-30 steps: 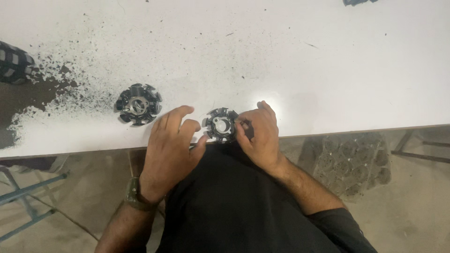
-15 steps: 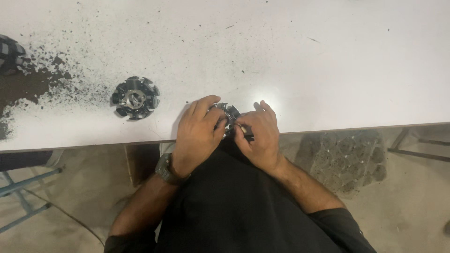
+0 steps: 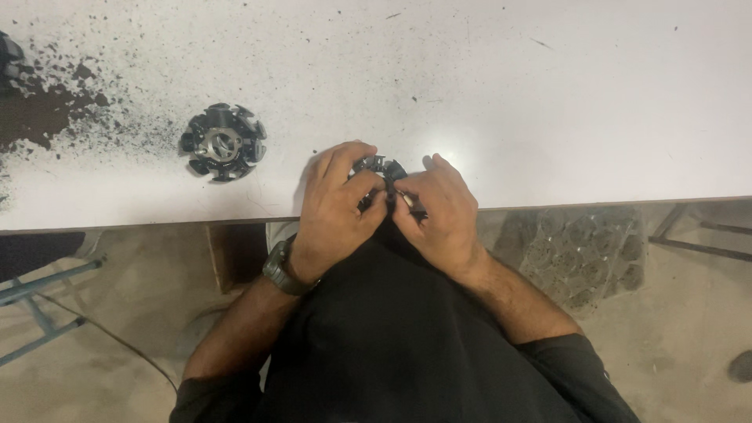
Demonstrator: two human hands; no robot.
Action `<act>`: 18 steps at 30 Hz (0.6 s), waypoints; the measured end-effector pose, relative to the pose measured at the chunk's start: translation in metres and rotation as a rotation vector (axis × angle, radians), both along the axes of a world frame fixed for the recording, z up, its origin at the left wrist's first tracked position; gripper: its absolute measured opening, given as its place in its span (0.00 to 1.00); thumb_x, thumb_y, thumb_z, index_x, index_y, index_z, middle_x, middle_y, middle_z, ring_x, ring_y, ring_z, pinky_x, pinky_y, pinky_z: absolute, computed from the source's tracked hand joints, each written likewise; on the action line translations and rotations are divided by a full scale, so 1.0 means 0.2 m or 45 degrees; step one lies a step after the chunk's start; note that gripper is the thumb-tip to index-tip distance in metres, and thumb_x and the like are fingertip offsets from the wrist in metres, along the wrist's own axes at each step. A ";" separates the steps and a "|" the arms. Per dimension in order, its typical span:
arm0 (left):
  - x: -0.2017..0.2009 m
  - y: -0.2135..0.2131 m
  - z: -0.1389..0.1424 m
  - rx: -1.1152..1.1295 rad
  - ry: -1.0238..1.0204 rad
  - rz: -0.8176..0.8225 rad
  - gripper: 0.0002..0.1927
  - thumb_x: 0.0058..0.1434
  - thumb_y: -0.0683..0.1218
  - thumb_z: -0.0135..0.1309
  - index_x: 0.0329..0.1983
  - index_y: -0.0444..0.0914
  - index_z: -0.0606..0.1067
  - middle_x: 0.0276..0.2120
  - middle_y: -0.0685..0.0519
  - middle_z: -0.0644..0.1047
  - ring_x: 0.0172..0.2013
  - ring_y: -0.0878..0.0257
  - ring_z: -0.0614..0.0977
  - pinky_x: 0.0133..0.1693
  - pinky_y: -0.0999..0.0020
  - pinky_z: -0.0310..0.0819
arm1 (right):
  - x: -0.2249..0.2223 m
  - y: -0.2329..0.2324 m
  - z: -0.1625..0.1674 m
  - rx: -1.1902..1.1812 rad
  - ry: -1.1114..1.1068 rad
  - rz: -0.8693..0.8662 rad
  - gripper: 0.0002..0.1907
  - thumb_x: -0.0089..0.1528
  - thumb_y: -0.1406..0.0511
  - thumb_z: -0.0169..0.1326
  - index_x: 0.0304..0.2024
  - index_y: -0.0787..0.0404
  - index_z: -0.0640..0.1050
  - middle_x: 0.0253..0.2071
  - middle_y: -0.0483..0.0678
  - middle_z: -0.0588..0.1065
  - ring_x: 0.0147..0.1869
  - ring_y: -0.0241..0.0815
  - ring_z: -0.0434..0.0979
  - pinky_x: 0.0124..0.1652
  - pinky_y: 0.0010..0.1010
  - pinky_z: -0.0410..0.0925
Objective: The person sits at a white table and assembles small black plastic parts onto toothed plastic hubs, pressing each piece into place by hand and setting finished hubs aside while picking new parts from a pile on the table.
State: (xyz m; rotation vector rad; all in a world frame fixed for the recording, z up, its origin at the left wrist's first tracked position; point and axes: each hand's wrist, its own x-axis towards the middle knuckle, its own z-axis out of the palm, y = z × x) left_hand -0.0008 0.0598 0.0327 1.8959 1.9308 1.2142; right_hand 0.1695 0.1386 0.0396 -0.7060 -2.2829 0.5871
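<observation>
Grip: Your left hand [image 3: 338, 205] and right hand [image 3: 440, 207] are both closed around one small black wheel-like part [image 3: 379, 168], fingers curled over it from either side, thumbs meeting at its near rim.

Where it is: The part sits at the centre of the frame, at the near edge of the white table [image 3: 548, 94], mostly hidden under your fingers. Only its top arc shows between your two hands.

How it will handle: It looks like rigid moulded plastic, probably light and stiff. Its lobed rim should give your fingertips plenty to catch on, so slipping seems unlikely. The rim lobes look the best place to hold. The small pieces around it may be the fragile part.

Shape and texture: Round and black, with bumps around its edge. Finer detail cannot be made out.

Wrist: A dark watch [image 3: 280, 268] circles your left wrist, below the table edge.

Nearby: A second wheel [image 3: 223, 142], black lobes around a pale metal hub, lies flat on the table left of centre, well apart from your hands.

Table surface: Smooth and white, peppered with dark specks that thicken into a worn dark patch [image 3: 39, 110] at the upper left of the frame.

Below: Your black shirt [image 3: 407, 345] fills the lower middle, over a concrete floor [image 3: 117, 329].
</observation>
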 end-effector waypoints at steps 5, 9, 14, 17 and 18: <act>0.04 0.03 -0.03 -0.036 -0.034 0.054 0.08 0.58 0.41 0.63 0.38 0.38 0.77 0.56 0.47 0.74 0.56 0.52 0.74 0.57 0.52 0.67 | 0.01 0.03 0.02 -0.087 -0.013 0.065 0.12 0.58 0.73 0.63 0.43 0.61 0.77 0.39 0.47 0.78 0.39 0.48 0.79 0.67 0.53 0.68; 0.06 0.03 -0.05 -0.035 -0.033 0.118 0.06 0.58 0.40 0.62 0.37 0.37 0.76 0.55 0.50 0.75 0.55 0.52 0.75 0.56 0.52 0.66 | 0.01 0.04 0.01 -0.074 0.010 0.087 0.12 0.58 0.72 0.63 0.43 0.62 0.77 0.39 0.48 0.78 0.41 0.50 0.79 0.66 0.52 0.68; 0.07 0.03 -0.08 0.004 -0.017 0.158 0.07 0.55 0.39 0.61 0.35 0.37 0.75 0.53 0.50 0.75 0.54 0.51 0.75 0.55 0.51 0.66 | 0.01 0.01 0.01 -0.102 0.014 0.027 0.12 0.59 0.73 0.63 0.43 0.61 0.76 0.37 0.48 0.77 0.41 0.51 0.78 0.66 0.52 0.69; 0.08 0.04 -0.09 0.062 0.020 0.177 0.07 0.55 0.39 0.61 0.35 0.36 0.75 0.54 0.50 0.75 0.54 0.51 0.75 0.56 0.51 0.66 | 0.01 0.00 0.02 -0.123 0.049 0.025 0.12 0.59 0.74 0.63 0.42 0.61 0.76 0.38 0.48 0.77 0.41 0.50 0.79 0.67 0.52 0.70; 0.08 0.04 -0.09 0.077 0.029 0.182 0.07 0.55 0.39 0.61 0.35 0.36 0.75 0.54 0.50 0.74 0.54 0.51 0.75 0.56 0.51 0.66 | 0.01 0.00 0.02 -0.108 0.057 0.039 0.12 0.59 0.74 0.63 0.43 0.61 0.76 0.39 0.48 0.78 0.43 0.50 0.79 0.66 0.52 0.70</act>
